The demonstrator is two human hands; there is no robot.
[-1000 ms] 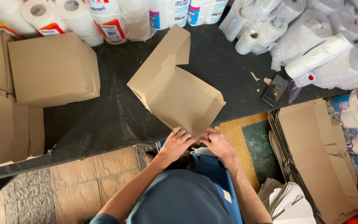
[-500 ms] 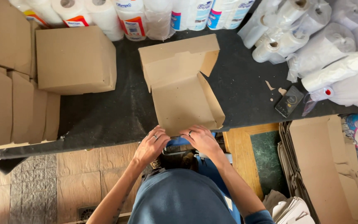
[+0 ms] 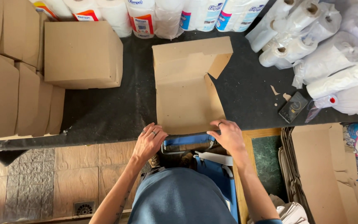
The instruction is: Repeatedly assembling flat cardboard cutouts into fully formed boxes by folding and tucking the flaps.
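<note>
We press our left hand [image 3: 149,141] and right hand [image 3: 228,136], fingers spread flat, onto the near edge of the unfolded cardboard box [image 3: 187,89]; assembled boxes [image 3: 83,54] sit left of it, wrapped paper rolls [image 3: 311,45] right, red- and blue-labelled packs [image 3: 141,16] behind.

The near edge of the cardboard box [image 3: 187,99] is covered by both hands' fingertips. The folded boxes [image 3: 17,95] at left are cut by the frame edge. The wrapped rolls [image 3: 154,16] are cropped at the top. The dark flat object [image 3: 293,106] is too small to be identified.
</note>
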